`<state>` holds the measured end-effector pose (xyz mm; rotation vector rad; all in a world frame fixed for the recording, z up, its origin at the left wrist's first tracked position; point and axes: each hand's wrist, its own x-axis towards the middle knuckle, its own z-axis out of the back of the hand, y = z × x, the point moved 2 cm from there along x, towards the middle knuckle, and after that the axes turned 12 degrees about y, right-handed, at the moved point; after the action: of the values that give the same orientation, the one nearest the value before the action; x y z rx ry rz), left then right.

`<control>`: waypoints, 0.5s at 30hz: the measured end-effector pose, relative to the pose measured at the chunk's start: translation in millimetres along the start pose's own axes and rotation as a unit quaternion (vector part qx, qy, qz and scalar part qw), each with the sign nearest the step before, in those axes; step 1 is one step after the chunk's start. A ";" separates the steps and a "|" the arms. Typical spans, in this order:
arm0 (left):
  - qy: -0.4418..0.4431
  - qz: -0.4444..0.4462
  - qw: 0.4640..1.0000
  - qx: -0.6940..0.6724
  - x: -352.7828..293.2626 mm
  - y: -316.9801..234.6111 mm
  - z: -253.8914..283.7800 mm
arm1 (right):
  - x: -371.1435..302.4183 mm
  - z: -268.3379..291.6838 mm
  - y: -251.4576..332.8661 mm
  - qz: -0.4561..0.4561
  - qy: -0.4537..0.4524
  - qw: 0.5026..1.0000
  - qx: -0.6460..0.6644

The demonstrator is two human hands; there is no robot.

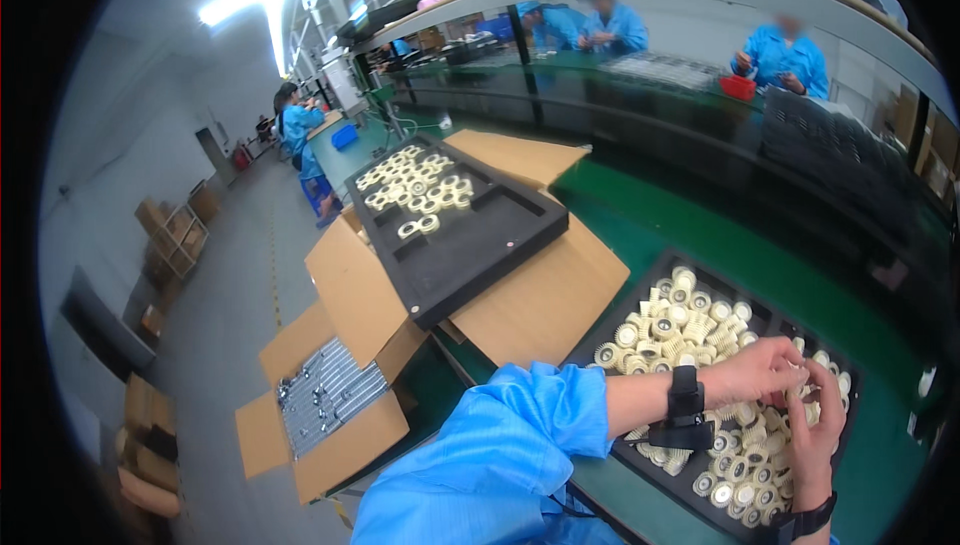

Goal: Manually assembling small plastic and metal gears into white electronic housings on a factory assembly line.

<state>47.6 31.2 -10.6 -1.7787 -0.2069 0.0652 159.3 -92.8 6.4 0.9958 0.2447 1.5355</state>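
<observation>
Over a black tray (640, 457) heaped with cream plastic gears (690, 320), my two hands meet at the fingertips. My left hand (757, 370) reaches across from the left, its fingers closed in a pinch. My right hand (822, 423) comes up from the lower right, with its thumb and fingers curled toward the left fingertips. Whatever lies between the fingers is hidden or too small to name. Both wrists carry black straps. Loose gears lie under and around the hands, filling the tray's compartments.
A second black tray (470, 265), holding cream double-ring parts (415, 185), rests tilted on an open cardboard box (545, 280). Lower left, another open box (268, 442) holds rows of metal rods (335, 405). The green bench (640, 205) runs back; people in blue work beyond.
</observation>
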 end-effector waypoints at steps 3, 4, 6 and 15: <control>0.023 -0.001 0.999 -0.023 -1.6 -6.4 -1.8 | 1.6 1.7 2.2 0.012 0.016 1.000 -0.015; 0.019 -0.005 1.000 -0.020 -0.3 -5.2 -0.9 | 1.0 2.9 0.0 0.013 0.024 0.999 -0.022; 0.030 -0.011 0.999 -0.023 3.3 -2.7 -0.3 | -0.2 3.1 -2.7 0.030 0.034 0.999 -0.029; 0.008 -0.006 1.000 -0.009 2.5 -0.9 -0.5 | -2.6 -1.4 -11.5 0.009 0.023 0.999 -0.025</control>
<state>50.0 31.3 -9.4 -1.7948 -0.2071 0.0412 166.3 -91.7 -3.2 0.9252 0.2298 1.5744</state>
